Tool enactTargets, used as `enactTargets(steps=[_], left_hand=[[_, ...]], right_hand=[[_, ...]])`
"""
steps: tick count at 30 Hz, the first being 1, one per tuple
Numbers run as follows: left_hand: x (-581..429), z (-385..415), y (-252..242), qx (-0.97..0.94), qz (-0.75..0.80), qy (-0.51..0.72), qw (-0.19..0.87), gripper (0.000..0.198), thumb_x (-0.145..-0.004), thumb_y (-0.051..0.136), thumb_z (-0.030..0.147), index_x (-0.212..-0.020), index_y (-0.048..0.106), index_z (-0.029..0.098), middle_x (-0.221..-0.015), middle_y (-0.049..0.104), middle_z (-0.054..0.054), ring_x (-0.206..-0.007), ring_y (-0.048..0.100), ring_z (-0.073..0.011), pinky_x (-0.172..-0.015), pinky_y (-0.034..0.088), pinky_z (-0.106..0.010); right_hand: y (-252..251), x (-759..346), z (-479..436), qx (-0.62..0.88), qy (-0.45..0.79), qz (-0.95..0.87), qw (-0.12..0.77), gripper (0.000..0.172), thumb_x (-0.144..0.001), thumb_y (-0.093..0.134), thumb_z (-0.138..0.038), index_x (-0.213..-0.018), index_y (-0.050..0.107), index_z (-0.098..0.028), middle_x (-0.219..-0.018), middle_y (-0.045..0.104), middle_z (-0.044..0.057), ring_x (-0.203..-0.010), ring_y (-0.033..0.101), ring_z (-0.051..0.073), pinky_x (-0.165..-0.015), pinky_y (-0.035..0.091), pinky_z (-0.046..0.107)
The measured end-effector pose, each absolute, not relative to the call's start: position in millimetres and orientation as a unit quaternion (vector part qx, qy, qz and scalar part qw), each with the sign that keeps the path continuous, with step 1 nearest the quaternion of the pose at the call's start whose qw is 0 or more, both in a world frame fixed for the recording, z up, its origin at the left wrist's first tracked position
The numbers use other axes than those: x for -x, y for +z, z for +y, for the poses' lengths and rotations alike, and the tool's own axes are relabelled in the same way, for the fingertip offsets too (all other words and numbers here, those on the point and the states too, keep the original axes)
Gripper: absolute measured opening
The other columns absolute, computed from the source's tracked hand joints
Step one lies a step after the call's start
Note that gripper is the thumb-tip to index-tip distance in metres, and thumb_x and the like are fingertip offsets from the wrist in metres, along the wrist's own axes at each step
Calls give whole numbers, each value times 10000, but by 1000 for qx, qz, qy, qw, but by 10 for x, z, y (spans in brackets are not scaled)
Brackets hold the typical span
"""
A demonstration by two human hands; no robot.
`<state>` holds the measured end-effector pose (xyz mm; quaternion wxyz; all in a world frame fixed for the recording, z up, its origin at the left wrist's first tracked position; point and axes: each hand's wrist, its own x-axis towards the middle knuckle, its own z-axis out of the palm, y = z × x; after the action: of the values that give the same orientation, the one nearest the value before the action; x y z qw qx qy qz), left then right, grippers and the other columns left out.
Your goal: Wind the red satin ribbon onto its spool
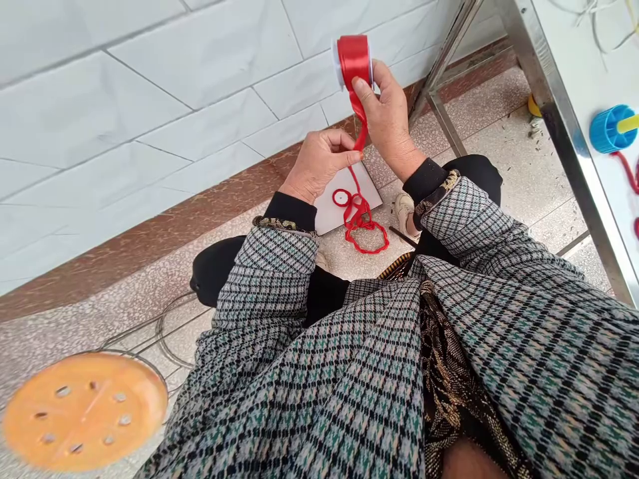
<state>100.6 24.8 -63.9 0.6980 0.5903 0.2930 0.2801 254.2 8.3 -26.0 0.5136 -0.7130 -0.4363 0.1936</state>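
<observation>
My right hand (387,113) grips a spool of red satin ribbon (354,56) with white end discs, thumb on the wound ribbon. From the spool a strip of ribbon (360,120) runs down to my left hand (324,159), which pinches it between thumb and fingers. Below my left hand the strip goes on down to a loose heap of red ribbon (357,216) on the floor. A small ring-shaped red roll with a white centre (341,197) lies beside the heap, on a white board (327,203).
On the left stands an orange round stool (84,412) with holes and wire legs. A white-topped metal-framed table (574,80) rises at the right, with a blue cup-like holder (612,130) on it. A tiled wall (210,86) runs ahead. A dark stick (402,236) lies near my shoe.
</observation>
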Motion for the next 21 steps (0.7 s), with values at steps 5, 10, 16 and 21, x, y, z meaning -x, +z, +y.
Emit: enactTargets(steps=[5,10,16,21], left_hand=[[-1072,241,-734,-598,318,320,663,307,-671,914,148,-655,623,243,-717,629,-34,-897,692,-264,-791,580,-420],[-1090,203,-733,-564,321,324,688,321,-706,919,212,-780,607,221,-712,578,-5,-918,713,-257,-809,587,-405],[-1026,153,-597,-559,267,266,739,273,-841,830,444,-898,713,204,-728,674,-31,-726,698,-203,-781,591,-397],[-1000,152,-608,-601,260,236,718,296,-742,849,448,-710,713,187,-699,695,-38,-680,646,-182,-737,533,-354]], right_hand=[[-273,-2553,28,701,181,-466,508,161,-1039,568,-96,-963,563,-239,-965,673,22,-934,582,154,-952,478,253],[-283,-2569,73,696,193,-452,523,166,-1044,558,-86,-962,548,-231,-978,659,0,-920,538,127,-963,459,218],[-255,-2552,80,691,233,-420,541,237,-1019,573,5,-949,539,-219,-934,619,-32,-884,468,97,-938,400,201],[-378,-2551,-14,648,264,-392,597,100,-955,635,-153,-901,607,-232,-825,610,-28,-830,492,130,-862,434,251]])
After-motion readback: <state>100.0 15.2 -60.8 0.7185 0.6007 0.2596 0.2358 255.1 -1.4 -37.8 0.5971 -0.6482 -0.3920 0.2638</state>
